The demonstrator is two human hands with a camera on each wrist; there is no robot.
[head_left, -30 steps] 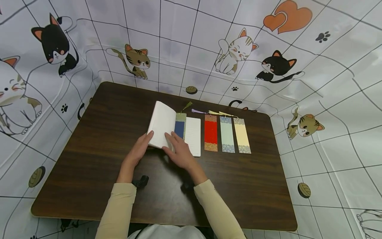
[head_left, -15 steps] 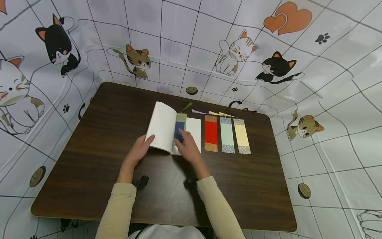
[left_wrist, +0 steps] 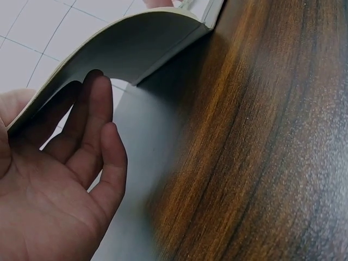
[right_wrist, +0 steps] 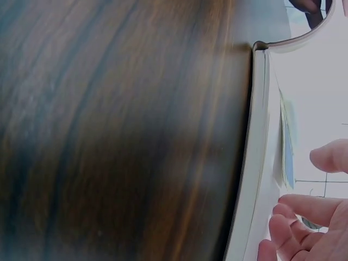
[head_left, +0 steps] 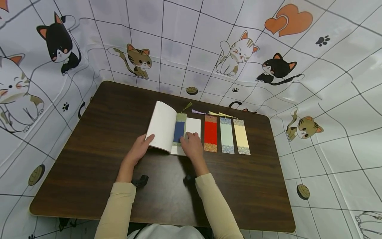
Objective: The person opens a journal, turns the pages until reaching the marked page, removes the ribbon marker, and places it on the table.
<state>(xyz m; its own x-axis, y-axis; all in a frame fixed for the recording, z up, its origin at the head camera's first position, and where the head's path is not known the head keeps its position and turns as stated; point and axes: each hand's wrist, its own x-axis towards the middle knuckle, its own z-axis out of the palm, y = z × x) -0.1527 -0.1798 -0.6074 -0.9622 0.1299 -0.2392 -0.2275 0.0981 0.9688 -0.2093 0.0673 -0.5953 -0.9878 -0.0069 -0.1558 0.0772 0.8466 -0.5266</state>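
Note:
A notebook [head_left: 162, 126] with blank pages lies open on the brown table, its left side lifted and curved. My left hand [head_left: 138, 150] grips that raised side, thumb on the page; the left wrist view shows the fingers [left_wrist: 98, 117] spread underneath the cover. In the gutter lies a green bookmark [head_left: 179, 117] with a dark blue middle and a green tassel [head_left: 187, 106]. My right hand [head_left: 192, 146] is over the right page, beside the bookmark's lower end. In the right wrist view its thumb [right_wrist: 329, 156] and forefinger stand apart, holding nothing, with other fingertips at the page.
Right of the notebook lie a red bookmark [head_left: 211, 132], a pale green bookmark [head_left: 227, 134] and a cream bookmark [head_left: 241, 136] in a row, tassels toward the back. A cat-patterned sheet [head_left: 176, 39] hangs behind the table [head_left: 244, 192].
My right hand has moved right, off the left page and across the bookmark onto the right page, uncovering the bookmark's lower end. My left hand keeps its grip on the notebook.

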